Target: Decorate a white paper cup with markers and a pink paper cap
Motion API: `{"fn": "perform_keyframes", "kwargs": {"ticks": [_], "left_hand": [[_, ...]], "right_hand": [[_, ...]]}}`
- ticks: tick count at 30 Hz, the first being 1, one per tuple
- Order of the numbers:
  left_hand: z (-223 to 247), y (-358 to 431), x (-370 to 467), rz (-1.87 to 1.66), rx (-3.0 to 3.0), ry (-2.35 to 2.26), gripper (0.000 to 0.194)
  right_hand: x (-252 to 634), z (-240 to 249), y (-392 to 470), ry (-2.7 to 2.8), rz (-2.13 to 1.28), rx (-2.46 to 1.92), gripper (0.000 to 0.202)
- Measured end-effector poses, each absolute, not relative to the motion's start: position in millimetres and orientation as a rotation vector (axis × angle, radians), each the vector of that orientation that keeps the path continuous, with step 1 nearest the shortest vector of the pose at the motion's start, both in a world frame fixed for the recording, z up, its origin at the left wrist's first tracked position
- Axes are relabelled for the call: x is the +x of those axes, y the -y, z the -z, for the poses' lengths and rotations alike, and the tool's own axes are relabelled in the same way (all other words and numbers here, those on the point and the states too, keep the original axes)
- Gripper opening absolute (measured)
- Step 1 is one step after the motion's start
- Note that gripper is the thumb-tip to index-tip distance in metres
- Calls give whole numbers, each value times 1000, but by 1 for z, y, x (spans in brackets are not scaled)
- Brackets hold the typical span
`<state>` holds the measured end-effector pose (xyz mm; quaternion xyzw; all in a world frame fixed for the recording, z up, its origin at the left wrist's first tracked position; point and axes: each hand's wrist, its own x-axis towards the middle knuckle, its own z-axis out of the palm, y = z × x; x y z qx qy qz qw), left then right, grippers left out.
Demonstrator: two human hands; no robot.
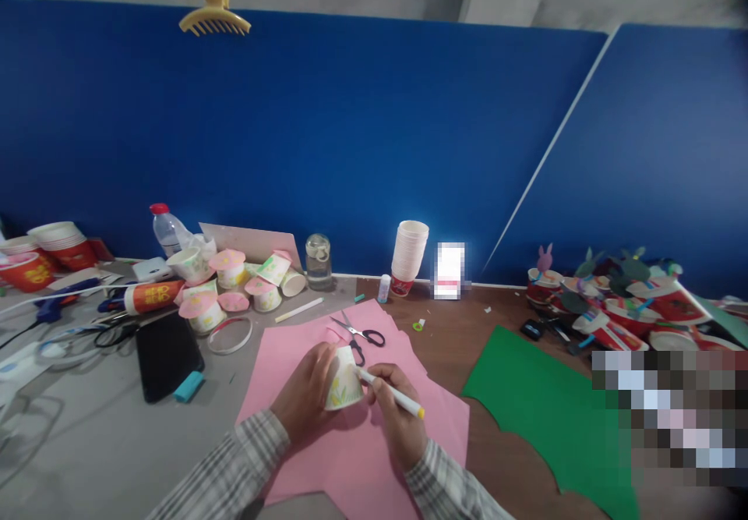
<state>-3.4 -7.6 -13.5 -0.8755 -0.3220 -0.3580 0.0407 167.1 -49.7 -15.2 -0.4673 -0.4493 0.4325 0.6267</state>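
My left hand (308, 386) grips a small paper cup (344, 389) with a green and yellow plant print, turned with its wide end down over pink paper (365, 458). A white marker pen (397, 397) with a yellow end is held in my right hand (397, 419), its tip against or very near the cup's right side. Just behind the cup lies a pair of scissors (363, 336) with black handles, blades apart, on the pink sheets. Fingers of the left hand are partly hidden behind the cup.
Pink-topped paper cups (202, 311), a glass jar (319, 264) and a stack of white cups (410, 251) stand along the blue partition (351, 138). A black phone (169, 358) lies left, green paper (543, 403) right. Red cups (631, 313) crowd the far right.
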Motion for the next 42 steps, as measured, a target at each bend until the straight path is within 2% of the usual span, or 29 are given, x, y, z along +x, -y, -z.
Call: {"fn": "perform_keyframes", "kwargs": {"ticks": [14, 26, 39, 42], "left_hand": [[17, 6, -5, 1120, -2724, 1059, 79], [13, 6, -4, 1145, -2712, 1057, 79], [7, 8, 0, 1132, -2676, 1040, 63], [9, 8, -1, 1121, -2715, 1093, 70]], "right_hand": [[166, 4, 52, 972, -978, -1125, 18], [169, 15, 54, 1008, -973, -1016, 18], [168, 10, 56, 1046, -915, -1084, 18], [168, 10, 56, 1054, -922, -1078, 19]]}}
